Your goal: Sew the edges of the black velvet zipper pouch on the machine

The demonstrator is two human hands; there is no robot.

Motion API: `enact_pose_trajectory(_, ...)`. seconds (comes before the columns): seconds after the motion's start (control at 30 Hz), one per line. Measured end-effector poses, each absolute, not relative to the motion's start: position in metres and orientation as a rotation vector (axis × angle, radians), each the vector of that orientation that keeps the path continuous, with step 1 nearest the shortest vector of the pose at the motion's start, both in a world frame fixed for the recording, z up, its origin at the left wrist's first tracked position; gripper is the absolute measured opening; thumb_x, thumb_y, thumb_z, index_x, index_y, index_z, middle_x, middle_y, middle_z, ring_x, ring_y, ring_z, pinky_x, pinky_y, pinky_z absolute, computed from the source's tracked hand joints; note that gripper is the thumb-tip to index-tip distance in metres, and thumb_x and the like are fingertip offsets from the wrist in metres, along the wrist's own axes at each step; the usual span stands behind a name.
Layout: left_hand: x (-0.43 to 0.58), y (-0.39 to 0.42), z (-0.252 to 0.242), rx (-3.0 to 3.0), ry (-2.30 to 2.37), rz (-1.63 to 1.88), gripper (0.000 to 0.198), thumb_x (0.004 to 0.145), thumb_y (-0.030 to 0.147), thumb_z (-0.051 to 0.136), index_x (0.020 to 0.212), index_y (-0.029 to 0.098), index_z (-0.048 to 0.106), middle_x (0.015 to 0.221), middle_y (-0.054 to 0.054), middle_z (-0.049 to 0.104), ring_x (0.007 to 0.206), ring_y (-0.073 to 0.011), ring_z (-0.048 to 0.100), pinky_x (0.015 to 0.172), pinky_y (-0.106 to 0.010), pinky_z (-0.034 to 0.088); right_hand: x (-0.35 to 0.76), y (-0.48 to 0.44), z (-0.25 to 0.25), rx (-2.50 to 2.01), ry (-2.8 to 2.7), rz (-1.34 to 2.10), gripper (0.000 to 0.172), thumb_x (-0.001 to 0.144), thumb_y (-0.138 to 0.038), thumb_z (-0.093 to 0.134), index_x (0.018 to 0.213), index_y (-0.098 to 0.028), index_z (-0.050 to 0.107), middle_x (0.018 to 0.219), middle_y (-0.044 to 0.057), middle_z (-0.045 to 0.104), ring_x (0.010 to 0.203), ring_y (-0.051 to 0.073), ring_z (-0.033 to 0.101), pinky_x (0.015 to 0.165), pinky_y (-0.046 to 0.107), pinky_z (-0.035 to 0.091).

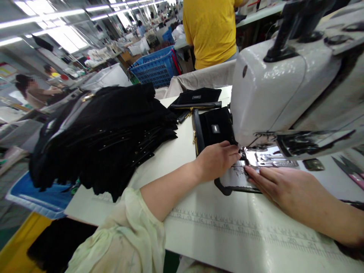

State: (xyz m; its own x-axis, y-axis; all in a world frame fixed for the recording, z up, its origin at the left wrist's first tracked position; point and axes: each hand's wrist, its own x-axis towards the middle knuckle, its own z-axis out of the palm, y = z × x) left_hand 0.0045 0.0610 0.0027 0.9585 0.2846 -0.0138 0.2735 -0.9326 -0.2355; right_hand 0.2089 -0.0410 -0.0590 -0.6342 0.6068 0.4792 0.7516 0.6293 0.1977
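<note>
Sewing table: I am watching a heap of black zip pouches (pixel 99 140) lying at the left of the white sewing table (pixel 153 167), with a printed ruler (pixel 241 227) running across its near side.
Far pouch: I am seeing a flat black pouch (pixel 196 98) lying beyond the hands.
Work pouch: a black pouch with a gold zip (pixel 216 129) is sitting against the machine.
Left hand: the left hand (pixel 216 161) is pressing on that pouch's edge, fingers together; I cannot tell whether they are clamping it.
Right hand: the right hand (pixel 287 189) is lying on a glossy black-edged panel (pixel 236 178), fingers slightly apart.
Machine: the white sewing machine head (pixel 273 87) is overhanging the hands, with scissors (pixel 348 168) lying at far right.
Progress: I am counting one pouch at the machine and many in the heap, but I cannot tell which are sewn.
</note>
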Motion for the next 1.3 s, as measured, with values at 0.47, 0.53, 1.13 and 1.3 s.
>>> enact_pose_trajectory(0.47, 0.006, 0.06, 0.004, -2.882, -0.48, 0.041, 0.023, 0.099, 0.017, 0.049, 0.107, 0.014, 0.069, 0.11, -0.005, 0.071, 0.092, -0.0157, 0.065, 0.083, -0.025, 0.052, 0.209, -0.04, -0.06, -1.089, -2.485, -0.534, 0.03, 0.097, -0.012, 0.036, 0.12, -0.005, 0.055, 0.075, 0.003, 0.059, 0.059, 0.016, 0.055, 0.05, 0.03, 0.032)
enact_pose_trajectory(0.53, 0.006, 0.06, 0.004, -2.887, -0.492, 0.034, 0.022, 0.099, 0.017, 0.05, 0.107, 0.014, 0.069, 0.109, -0.004, 0.071, 0.092, -0.0155, 0.065, 0.083, -0.025, 0.053, 0.21, -0.04, -0.061, -1.087, -2.489, -0.539, 0.031, 0.097, -0.011, 0.036, 0.12, -0.005, 0.055, 0.075, 0.003, 0.059, 0.059, 0.015, 0.055, 0.05, 0.03, 0.032)
enact_pose_trajectory(1.13, 0.007, 0.064, 0.003, -2.945, -0.631, 0.067, 0.024, 0.1, 0.019, 0.048, 0.109, 0.018, 0.07, 0.112, -0.003, 0.071, 0.101, -0.0169, 0.064, 0.085, -0.027, 0.053, 0.205, -0.039, -0.055, -1.085, -2.459, -0.538, 0.032, 0.099, -0.013, 0.033, 0.111, -0.006, 0.062, 0.074, 0.004, 0.063, 0.055, 0.015, 0.055, 0.046, 0.031, 0.029)
enact_pose_trajectory(1.3, -0.006, 0.08, 0.023, -2.991, -0.914, -0.043, 0.03, 0.098, 0.034, 0.054, 0.115, 0.015, 0.07, 0.124, -0.01, 0.066, 0.115, -0.0209, 0.06, 0.1, -0.033, 0.049, 0.204, -0.037, -0.047, -1.089, -2.456, -0.597, 0.039, 0.103, -0.018, 0.029, 0.109, -0.007, 0.066, 0.072, 0.004, 0.064, 0.055, 0.015, 0.057, 0.049, 0.032, 0.033)
